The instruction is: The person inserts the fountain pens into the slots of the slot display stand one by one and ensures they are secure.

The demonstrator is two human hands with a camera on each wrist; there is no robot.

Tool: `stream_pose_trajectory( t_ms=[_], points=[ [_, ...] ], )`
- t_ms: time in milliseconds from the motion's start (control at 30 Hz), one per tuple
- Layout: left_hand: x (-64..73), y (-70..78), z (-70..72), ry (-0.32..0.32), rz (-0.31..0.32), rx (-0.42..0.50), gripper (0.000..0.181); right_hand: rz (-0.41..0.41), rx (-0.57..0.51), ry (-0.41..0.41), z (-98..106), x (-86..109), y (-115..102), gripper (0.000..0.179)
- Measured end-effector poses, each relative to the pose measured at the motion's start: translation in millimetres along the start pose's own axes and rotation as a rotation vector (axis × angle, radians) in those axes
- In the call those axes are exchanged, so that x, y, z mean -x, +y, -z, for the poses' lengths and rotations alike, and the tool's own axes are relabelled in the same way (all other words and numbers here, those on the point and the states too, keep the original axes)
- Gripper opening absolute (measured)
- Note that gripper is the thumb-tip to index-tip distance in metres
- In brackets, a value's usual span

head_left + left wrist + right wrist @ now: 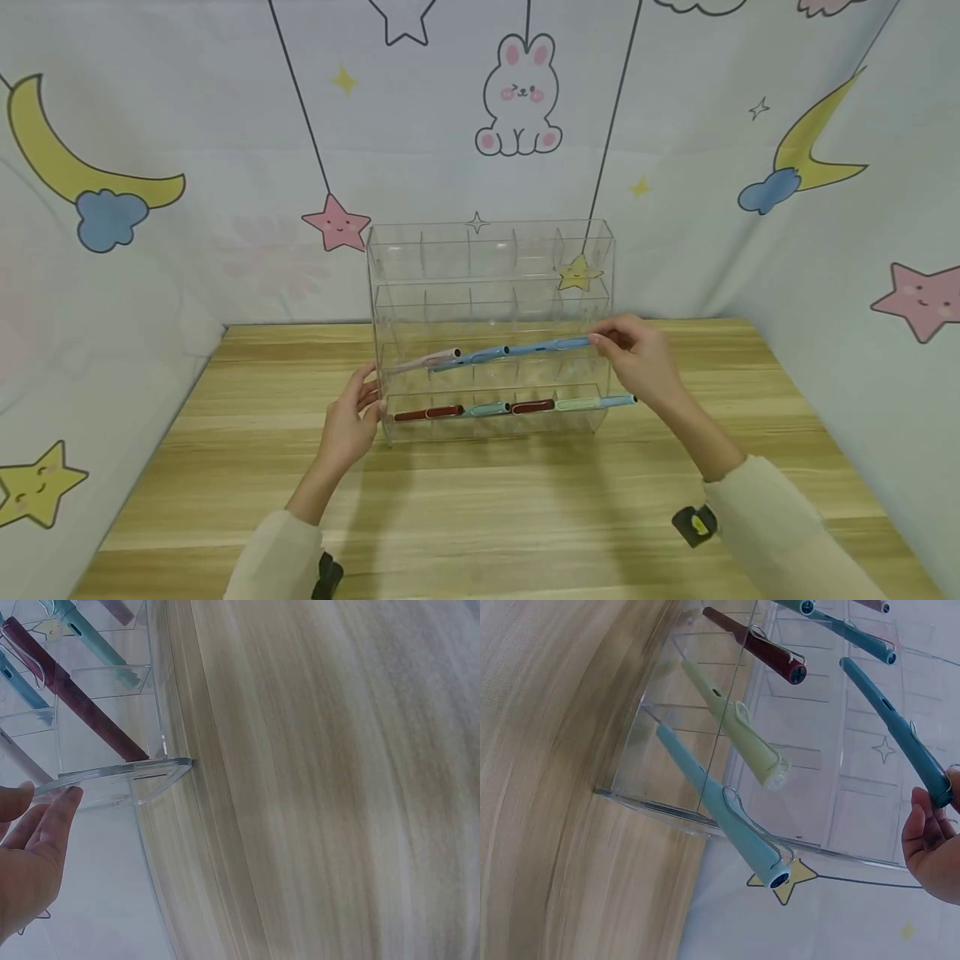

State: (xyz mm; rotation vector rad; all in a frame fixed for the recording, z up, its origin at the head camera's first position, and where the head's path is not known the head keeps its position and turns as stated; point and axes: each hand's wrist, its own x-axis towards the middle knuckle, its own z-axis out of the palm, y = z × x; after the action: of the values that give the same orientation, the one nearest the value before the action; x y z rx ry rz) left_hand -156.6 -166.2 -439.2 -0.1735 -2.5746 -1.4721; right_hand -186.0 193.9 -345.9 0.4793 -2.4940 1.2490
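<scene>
A clear acrylic pen rack (491, 282) with several tiers stands upright on the table. My left hand (351, 421) holds its left side panel, thumb on one face and fingers on the other (37, 844). At the rack's right side, my right hand (641, 358) pinches the cap end of a blue pen (892, 724), which slants over the second tier from the bottom. That tier also bears a pale pink pen (442, 358) and another blue pen (483, 356). Along the lowest tier lie dark red pens (427, 413), a teal pen (486, 409), a pale green pen (576, 404) and a light blue pen (618, 401).
The wood-grain table (510, 517) extends in front of the rack and to both sides. Behind it hangs a white cloth (442, 108) printed with a rabbit, stars and moons. The light blue pen's cap juts past the rack's right edge.
</scene>
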Motion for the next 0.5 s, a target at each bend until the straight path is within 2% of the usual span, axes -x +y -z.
stream_pose_trajectory(
  t_ms=[267, 500],
  points=[
    [0.0, 1.0, -0.1, -0.001, 0.005, 0.005, 0.055, -0.041, 0.03, -0.063, -20, -7.1, 2, 0.007],
    [0.3, 0.9, -0.8, 0.003, 0.004, 0.01, 0.055, -0.039, 0.072, -0.089, -37, -10.8, 0, 0.01]
  ],
)
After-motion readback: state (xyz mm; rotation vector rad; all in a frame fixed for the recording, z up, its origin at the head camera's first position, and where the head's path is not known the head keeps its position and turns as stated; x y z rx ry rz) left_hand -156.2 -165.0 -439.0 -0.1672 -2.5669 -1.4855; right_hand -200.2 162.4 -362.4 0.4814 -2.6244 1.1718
